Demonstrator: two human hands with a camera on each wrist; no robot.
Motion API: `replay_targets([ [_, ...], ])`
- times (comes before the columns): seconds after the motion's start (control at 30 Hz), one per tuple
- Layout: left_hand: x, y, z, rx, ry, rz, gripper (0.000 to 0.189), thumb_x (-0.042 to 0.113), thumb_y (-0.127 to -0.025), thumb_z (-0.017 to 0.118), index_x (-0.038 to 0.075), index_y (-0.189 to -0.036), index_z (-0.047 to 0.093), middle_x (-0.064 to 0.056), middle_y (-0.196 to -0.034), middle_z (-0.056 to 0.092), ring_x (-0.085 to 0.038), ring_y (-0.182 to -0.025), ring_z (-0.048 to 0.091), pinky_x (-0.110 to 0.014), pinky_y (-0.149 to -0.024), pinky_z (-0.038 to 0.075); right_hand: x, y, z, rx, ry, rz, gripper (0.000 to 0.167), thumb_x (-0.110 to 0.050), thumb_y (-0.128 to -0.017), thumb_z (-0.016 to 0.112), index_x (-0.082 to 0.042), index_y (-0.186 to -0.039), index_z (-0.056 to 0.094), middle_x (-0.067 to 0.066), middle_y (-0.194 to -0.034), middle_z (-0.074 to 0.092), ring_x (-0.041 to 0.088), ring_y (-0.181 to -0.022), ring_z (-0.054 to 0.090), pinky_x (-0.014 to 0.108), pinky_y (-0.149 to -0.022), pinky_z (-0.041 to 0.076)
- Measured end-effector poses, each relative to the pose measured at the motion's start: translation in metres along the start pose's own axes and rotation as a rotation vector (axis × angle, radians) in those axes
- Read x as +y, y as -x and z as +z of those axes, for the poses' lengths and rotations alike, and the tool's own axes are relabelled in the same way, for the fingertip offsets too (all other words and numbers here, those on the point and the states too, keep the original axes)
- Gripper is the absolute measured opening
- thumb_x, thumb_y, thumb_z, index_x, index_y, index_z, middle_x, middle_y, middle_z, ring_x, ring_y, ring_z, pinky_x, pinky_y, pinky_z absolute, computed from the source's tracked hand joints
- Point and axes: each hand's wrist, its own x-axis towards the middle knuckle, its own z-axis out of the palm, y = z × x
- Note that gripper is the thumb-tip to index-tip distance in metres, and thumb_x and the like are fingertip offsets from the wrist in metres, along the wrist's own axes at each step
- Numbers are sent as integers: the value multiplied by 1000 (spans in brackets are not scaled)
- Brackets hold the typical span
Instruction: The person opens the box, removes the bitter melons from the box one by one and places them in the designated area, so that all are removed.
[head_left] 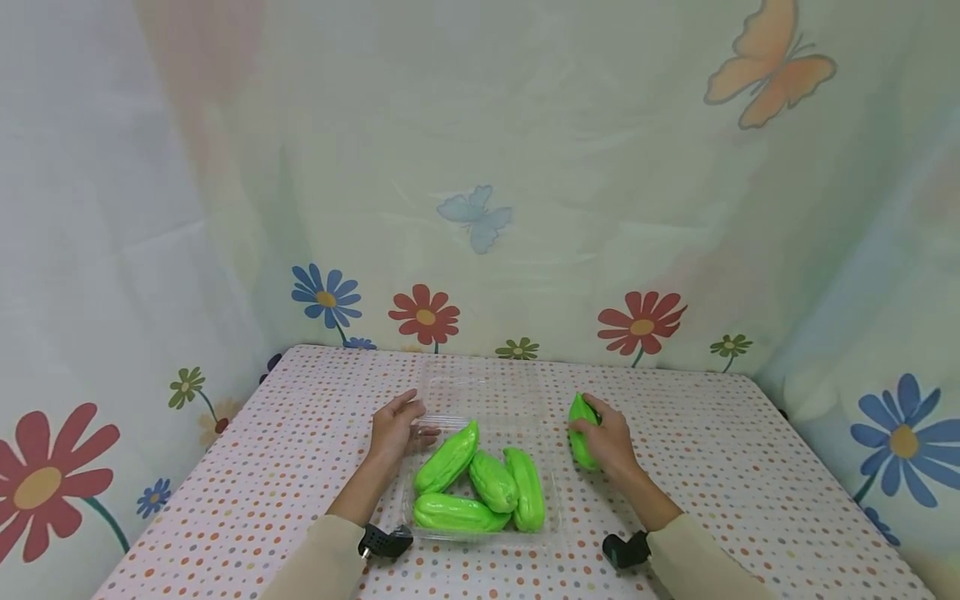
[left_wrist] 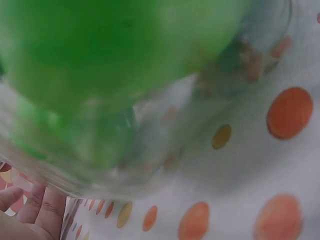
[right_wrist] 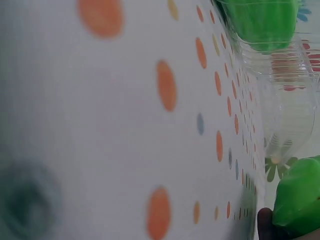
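Note:
A clear plastic clamshell box [head_left: 557,500] lies with its lid [head_left: 480,385] folded back, away from me. Inside it are several glossy green vegetable-like pieces [head_left: 459,512], ridged and tapered. My left hand [head_left: 393,429] is at the box's left side with its fingers extended against the wall; in the left wrist view its fingers [left_wrist: 50,210] show beside the clear wall. To the right of the box, my right hand [head_left: 609,437] grips another green vegetable-like piece [head_left: 582,433], held with its pointed end up. The right wrist view shows that piece [right_wrist: 300,195] at the lower right.
The table [head_left: 247,500] wears a white cloth with coloured dots. A curtain [head_left: 570,208] printed with flowers and butterflies hangs behind and at both sides. Black wrist cameras [head_left: 626,550] are strapped to both wrists.

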Motion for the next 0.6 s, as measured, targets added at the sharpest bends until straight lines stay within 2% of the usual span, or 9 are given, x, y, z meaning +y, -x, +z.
replay_targets([
  [0.17,2,0,-3,-10,-9,11,55,12,-103,55,1,-154,38,-30,-149,43,-29,-80,76,-38,-75,66,0,-6,6,1,65,-13,68,-14,-95,60,-3,-157,35,26,-159,33,42,-141,36,60,-116,35],
  [0.3,1,0,-2,-10,-3,8,56,12,-103,56,1,-154,38,-30,-150,42,-25,-76,76,-39,-75,66,1,-7,8,-32,101,-21,67,-15,-95,59,-2,-157,34,28,-157,35,42,-137,40,59,-110,39],
  [0.6,0,1,-3,-22,-14,28,56,11,-103,55,0,-155,37,-29,-153,41,-23,-78,76,-37,-74,66,2,-11,19,-56,134,-75,67,-14,-94,60,4,-154,35,30,-150,42,40,-124,48,55,-101,46],
])
